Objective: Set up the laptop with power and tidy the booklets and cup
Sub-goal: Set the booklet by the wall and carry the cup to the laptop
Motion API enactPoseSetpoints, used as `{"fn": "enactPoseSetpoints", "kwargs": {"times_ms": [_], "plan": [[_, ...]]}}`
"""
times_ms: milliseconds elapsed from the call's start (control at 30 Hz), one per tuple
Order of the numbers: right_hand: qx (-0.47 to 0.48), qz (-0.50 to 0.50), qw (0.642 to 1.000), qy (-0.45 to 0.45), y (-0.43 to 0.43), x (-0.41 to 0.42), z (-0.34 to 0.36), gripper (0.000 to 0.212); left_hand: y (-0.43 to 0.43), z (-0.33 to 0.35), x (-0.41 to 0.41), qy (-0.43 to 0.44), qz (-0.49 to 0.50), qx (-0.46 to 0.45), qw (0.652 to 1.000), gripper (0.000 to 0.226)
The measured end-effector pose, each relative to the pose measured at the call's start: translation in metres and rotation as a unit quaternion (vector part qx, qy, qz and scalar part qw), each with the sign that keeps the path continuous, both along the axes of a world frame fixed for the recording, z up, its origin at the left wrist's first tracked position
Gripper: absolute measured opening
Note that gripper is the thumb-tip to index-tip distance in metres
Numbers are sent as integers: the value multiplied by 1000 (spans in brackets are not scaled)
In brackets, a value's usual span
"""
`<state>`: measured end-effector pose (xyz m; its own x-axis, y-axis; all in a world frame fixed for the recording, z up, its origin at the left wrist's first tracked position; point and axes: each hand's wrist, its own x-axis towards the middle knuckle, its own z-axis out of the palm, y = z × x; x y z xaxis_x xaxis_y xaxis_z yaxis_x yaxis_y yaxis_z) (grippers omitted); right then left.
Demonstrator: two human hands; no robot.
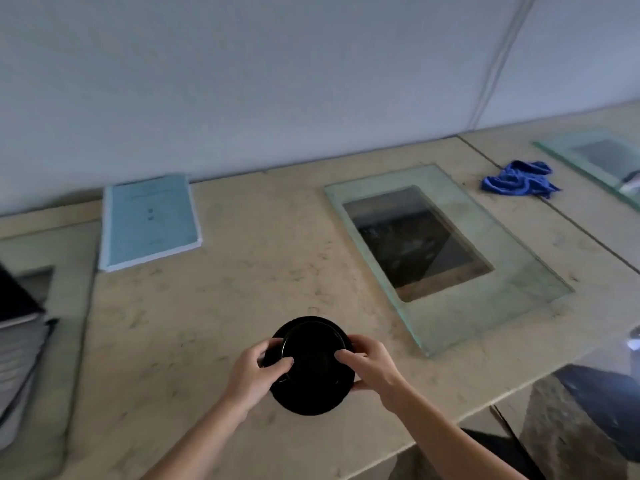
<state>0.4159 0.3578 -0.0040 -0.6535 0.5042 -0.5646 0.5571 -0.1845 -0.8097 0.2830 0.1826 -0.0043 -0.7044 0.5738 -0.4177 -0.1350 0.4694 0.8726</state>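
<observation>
- I have both hands on the cup [313, 365], a black round thing seen from above, near the front edge of the worktop [242, 299].
- My left hand [258, 370] curls round its left side, fingers over the rim; my right hand [369, 365] mirrors it on the right. Each grip is partly closed on the cup, not clenched.
- I judge the two-sided hold is there to keep it level, in case it holds liquid; I cannot tell whether it does, or whether a lid sits on top.
- Whether the cup rests on the worktop or hangs just above it, I cannot tell.
- One blue booklet [150, 220] lies flat at the back left, close to the wall, well apart from the cup. It looks squared away, so I take the booklet part as likely done.
- At the far left edge a stack [17, 358] of dark and grey items shows, too blurred to name; the laptop may be among them.
- Count: one cup, one booklet in plain sight, one blue cloth [517, 178] at the back right, three glass panels [485, 271] set in the worktop, two hands.
</observation>
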Motion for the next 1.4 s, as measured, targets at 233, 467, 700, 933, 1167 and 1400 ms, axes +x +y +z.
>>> {"fn": "enactPoseSetpoints", "kwargs": {"times_ms": [233, 467, 700, 933, 1167, 1400], "plan": [[5, 144, 989, 21, -120, -85, 23, 25, -155, 34, -22, 39, 158, 16, 987, 23], [-18, 276, 960, 44, -304, -155, 33, 25, -354, 46, -41, 106, 253, -8, 962, 28], [-14, 353, 933, 65, -457, -201, 40, 16, -507, 46, -54, 129, 332, -7, 934, 26], [-9, 387, 920, 65, -543, -253, 45, 23, -586, 42, -89, 123, 378, 11, 918, 15], [-34, 385, 919, 78, -608, -352, 39, 30, -649, 38, -186, 133, 401, 5, 907, 6], [-30, 348, 934, 76, -664, -463, 33, 17, -702, 36, -314, 105, 371, -32, 922, 20]]}}
